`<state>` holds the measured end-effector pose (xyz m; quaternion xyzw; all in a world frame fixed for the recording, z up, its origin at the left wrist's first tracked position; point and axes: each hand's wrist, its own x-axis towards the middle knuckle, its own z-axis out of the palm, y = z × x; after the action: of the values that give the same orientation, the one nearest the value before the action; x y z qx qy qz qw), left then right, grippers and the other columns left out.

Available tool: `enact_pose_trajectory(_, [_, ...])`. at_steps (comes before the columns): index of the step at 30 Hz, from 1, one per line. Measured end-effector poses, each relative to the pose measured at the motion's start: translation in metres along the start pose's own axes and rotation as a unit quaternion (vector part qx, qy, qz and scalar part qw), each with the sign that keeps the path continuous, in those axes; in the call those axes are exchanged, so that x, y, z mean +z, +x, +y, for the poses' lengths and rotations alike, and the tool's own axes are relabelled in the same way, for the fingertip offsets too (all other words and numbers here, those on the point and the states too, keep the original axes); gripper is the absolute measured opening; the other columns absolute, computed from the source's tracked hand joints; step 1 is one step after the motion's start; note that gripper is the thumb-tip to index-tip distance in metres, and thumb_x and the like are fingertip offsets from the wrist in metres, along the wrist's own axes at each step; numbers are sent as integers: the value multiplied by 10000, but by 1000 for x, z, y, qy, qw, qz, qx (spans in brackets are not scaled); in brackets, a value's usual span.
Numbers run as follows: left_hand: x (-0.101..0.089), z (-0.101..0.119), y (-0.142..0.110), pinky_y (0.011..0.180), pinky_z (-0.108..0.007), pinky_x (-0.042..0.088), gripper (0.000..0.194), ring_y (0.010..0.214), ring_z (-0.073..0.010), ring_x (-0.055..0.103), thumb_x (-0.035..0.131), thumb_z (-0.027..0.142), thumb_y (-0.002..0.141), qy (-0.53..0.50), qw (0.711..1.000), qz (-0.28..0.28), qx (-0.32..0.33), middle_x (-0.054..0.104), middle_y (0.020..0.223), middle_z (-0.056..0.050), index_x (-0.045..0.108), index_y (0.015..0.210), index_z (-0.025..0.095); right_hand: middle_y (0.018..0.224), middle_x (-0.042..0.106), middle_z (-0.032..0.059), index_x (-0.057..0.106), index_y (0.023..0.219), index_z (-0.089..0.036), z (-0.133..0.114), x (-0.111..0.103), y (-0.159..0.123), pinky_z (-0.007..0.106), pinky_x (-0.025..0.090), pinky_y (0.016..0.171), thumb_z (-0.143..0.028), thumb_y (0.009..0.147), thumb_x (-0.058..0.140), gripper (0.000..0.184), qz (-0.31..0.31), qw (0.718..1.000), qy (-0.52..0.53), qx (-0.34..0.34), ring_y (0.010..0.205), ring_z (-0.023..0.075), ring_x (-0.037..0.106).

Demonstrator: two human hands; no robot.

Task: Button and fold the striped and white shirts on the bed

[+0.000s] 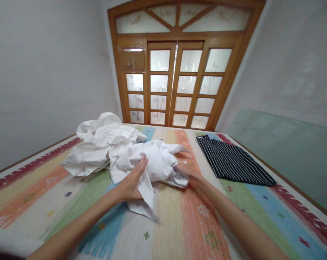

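Note:
A crumpled white cloth garment (155,160) lies bunched in front of me on a striped, multicoloured cover; its exact kind does not show. My left hand (133,184) grips its near left side, thumb pointing up along the fabric. One loose flap hangs down beside that hand to the cover. On the garment's right side, my right hand (183,169) reaches into the folds, and the fabric hides its fingers. A larger heap of white cloth (98,141) touches the garment at the back left.
A folded black cloth with white stripes (234,160) lies flat at the right of the striped cover (169,224). Beyond the right edge stands a pale green panel (285,144). Wooden doors with glass panes (174,83) are at the back, with walls on both sides.

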<state>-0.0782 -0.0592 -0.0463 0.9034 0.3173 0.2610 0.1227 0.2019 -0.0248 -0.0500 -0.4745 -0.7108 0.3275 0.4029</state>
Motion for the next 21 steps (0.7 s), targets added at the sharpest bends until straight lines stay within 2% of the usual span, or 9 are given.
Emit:
enact_pose_trajectory(3, [14, 14, 26, 1108, -549, 323, 1042, 1417, -381, 260, 689, 338, 709, 48, 997, 52, 9, 240, 1553, -195, 73, 1538, 202, 1018, 712, 19, 703, 981, -242, -37, 39, -3, 429, 467, 978, -411, 867, 482, 300, -144, 987, 33, -65, 1007, 251, 630])
enact_pose_trajectory(6, [-15, 13, 42, 1030, -504, 427, 708, 1250, -345, 498, 605, 272, 766, 35, 997, 60, 23, 540, 1332, -165, 365, 1430, 217, 1150, 677, 30, 675, 1115, -217, -70, 34, -7, 432, 473, 970, -399, 846, 556, 346, -188, 975, 46, -113, 1052, 255, 615])
enact_pose_trajectory(8, [-53, 9, 49, 997, -472, 458, 542, 1180, -324, 556, 597, 291, 788, 46, 990, 129, 16, 600, 1244, -149, 472, 1310, 214, 1346, 574, 51, 566, 1301, -243, -84, 12, -10, 443, 399, 1055, -396, 798, 656, 533, -137, 981, 45, -133, 1228, 258, 524])
enact_pose_trajectory(9, [-75, 7, 52, 1007, -464, 449, 507, 1178, -311, 560, 601, 302, 793, 65, 977, 202, 4, 603, 1236, -140, 477, 1275, 205, 1420, 511, 54, 505, 1364, -271, -87, -2, -12, 452, 360, 1087, -396, 794, 671, 607, -105, 984, 42, -136, 1296, 252, 467])
enact_pose_trajectory(12, [-149, 2, 64, 934, -426, 477, 658, 1084, -281, 599, 711, 414, 742, 131, 880, 442, -114, 599, 1214, -126, 410, 1267, 155, 1466, 463, 58, 507, 1363, -302, -83, -45, -18, 485, 316, 1113, -408, 843, 620, 542, -31, 992, -5, -126, 1355, 242, 408])
enact_pose_trajectory(14, [-194, -1, 74, 942, -414, 455, 728, 1099, -262, 577, 704, 486, 760, 186, 813, 533, -145, 575, 1239, -123, 360, 1286, 120, 1441, 492, 76, 584, 1288, -285, -69, -69, -22, 506, 330, 1099, -423, 841, 613, 469, 2, 993, -60, -99, 1333, 264, 438])
enact_pose_trajectory(16, [-228, -5, 83, 1020, -411, 381, 719, 1193, -258, 499, 691, 491, 788, 250, 780, 560, -123, 516, 1300, -136, 368, 1279, 77, 1415, 518, 93, 631, 1228, -261, -48, -89, -26, 497, 376, 1066, -442, 834, 600, 435, 32, 991, -109, -64, 1309, 277, 466])
enact_pose_trajectory(18, [-245, -13, 89, 1076, -433, 296, 748, 1253, -286, 425, 683, 510, 797, 297, 774, 546, -119, 476, 1340, -152, 377, 1305, 54, 1362, 563, 110, 654, 1184, -230, -21, -106, -30, 475, 404, 1041, -441, 847, 553, 410, 67, 984, -163, -34, 1276, 278, 501])
enact_pose_trajectory(21, [-236, -39, 92, 1056, -480, 280, 817, 1247, -349, 402, 660, 574, 786, 326, 815, 454, -155, 468, 1350, -177, 378, 1360, 64, 1284, 618, 132, 670, 1131, -194, 24, -128, -36, 449, 384, 1057, -372, 833, 533, 373, 101, 953, -284, 41, 1214, 279, 551])
